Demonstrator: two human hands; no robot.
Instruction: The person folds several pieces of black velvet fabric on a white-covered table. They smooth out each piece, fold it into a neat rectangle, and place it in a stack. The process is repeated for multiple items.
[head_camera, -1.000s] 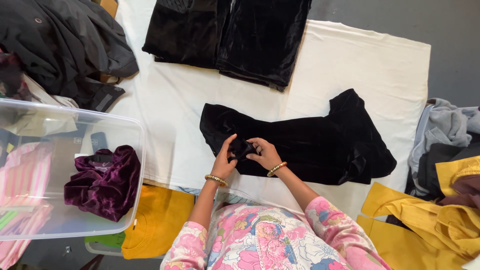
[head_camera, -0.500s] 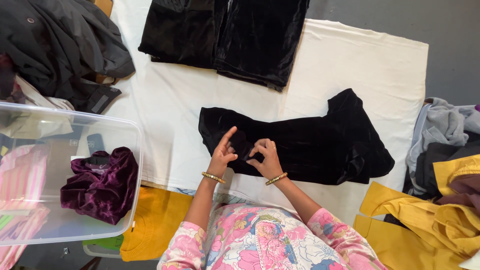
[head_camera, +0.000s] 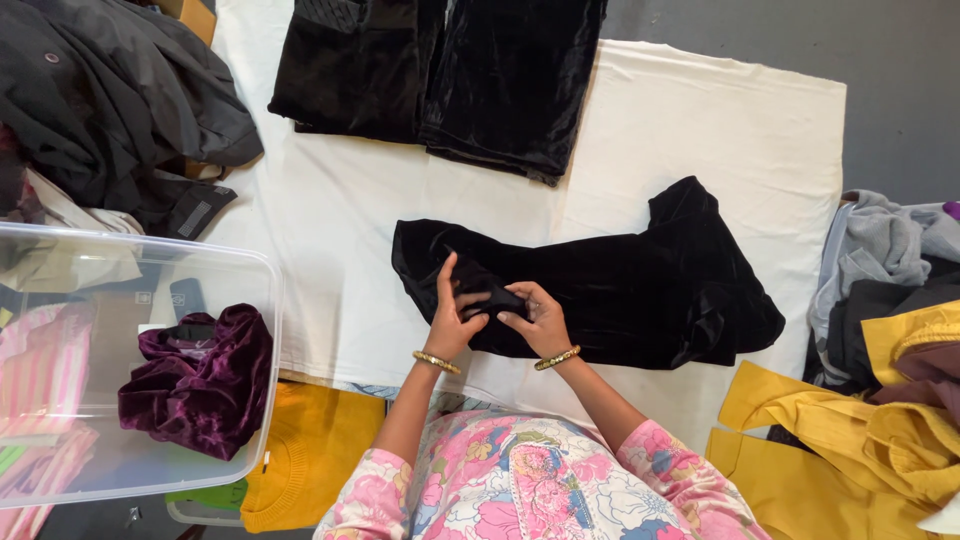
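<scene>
Here both hands, left hand (head_camera: 452, 318) and right hand (head_camera: 535, 320), have fingers pinching the black velvet garment (head_camera: 620, 285).

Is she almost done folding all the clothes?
Not yet. Two black velvet pieces already lie folded on the white sheet. Her left hand and right hand pinch a fold in the spread-out black velvet garment. Unfolded piles wait: yellow clothes and grey ones.
</scene>
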